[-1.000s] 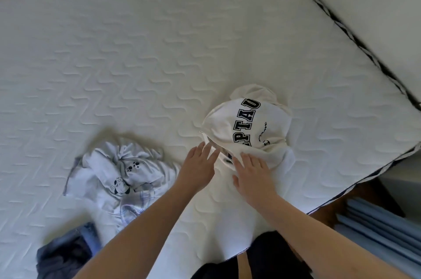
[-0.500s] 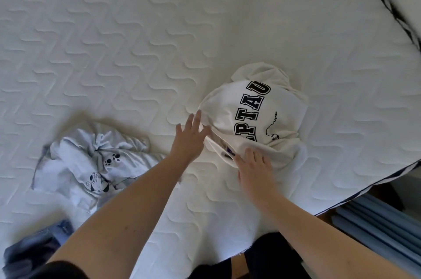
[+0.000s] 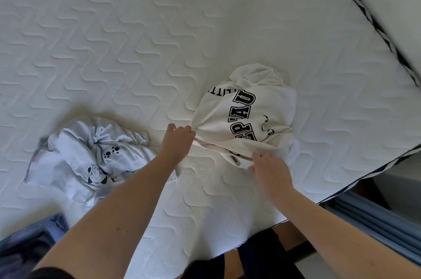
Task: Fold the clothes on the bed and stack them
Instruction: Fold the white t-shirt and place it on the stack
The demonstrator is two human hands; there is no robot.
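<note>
Gripping a crumpled white T-shirt with both hands, a person leans over a bare quilted mattress. The left hand has its fingers curled into the shirt's left edge, bunching the cloth so that folds fan out from the grip. The right hand pinches the shirt's near hem, fingers bent over the fabric and held close together. The shirt lies near the mattress's right corner, its black block lettering facing up and partly hidden in creases. A 2nd garment, a pale grey T-shirt printed with paw marks and a small cartoon figure, sits rumpled to the left, well apart from the white one and partly behind the left forearm. A dark blue garment lies at the lower left edge of the frame. Blue slats show beyond the mattress's right corner.
</note>
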